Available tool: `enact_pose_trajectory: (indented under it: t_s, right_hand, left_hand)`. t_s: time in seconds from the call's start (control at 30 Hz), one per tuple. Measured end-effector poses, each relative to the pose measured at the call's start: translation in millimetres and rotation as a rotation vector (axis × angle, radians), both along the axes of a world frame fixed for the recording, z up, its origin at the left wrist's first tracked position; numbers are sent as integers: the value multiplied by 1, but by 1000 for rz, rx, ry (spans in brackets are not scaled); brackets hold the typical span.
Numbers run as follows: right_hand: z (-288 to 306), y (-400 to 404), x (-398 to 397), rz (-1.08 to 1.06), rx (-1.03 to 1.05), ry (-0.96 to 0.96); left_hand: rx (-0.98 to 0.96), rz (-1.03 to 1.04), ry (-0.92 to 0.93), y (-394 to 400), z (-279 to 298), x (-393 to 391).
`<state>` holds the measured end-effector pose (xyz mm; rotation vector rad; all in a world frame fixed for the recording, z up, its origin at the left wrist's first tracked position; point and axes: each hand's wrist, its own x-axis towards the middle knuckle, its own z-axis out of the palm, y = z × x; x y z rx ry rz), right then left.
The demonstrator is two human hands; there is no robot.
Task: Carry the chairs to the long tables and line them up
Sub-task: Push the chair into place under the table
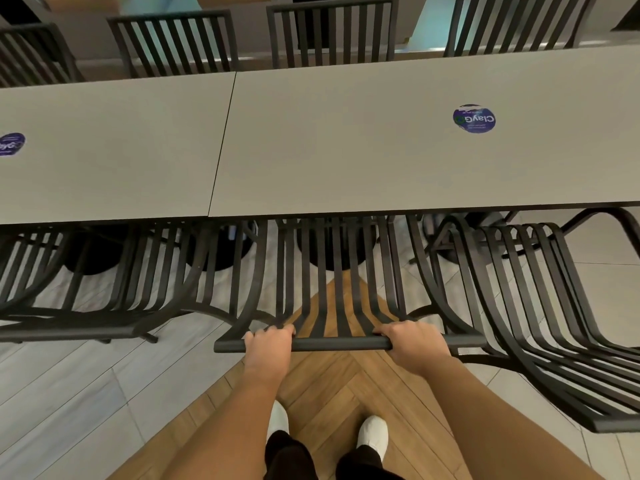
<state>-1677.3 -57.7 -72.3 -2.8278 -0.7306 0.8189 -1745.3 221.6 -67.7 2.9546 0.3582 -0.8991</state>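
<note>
Pale floor tiles and a strip of wooden herringbone floor [332, 382] lie under a long grey counter [311, 147] made of two tops joined side by side, each with a round blue sticker [474, 118]. On the near side, the black slatted chair [332, 271] stands with its seat partly under the counter edge. The left hand [268, 344] and the right hand [412, 342] both hold its top rail [341, 344], with the fingers [280, 329] curled over the bar and well apart from each other. Another chair [104, 282] stands just beside it on the left, and one more chair [540, 306] on the right sits turned at an angle. More chairs [173, 43] stand along the far side. The step in hand seems to be pushing this chair in straight. To do it well, I think both hands should push evenly, so the back stays parallel to the counter edge and level with the left neighbour, without touching either neighbour.
</note>
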Motion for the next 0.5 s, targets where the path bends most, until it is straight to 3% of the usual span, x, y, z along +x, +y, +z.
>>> enact_pose_trajectory:
  t_s: [0.5]
  right_hand:
    - [-4, 0, 11, 20, 0, 36]
  left_hand:
    - [24, -2, 44, 2, -5, 11]
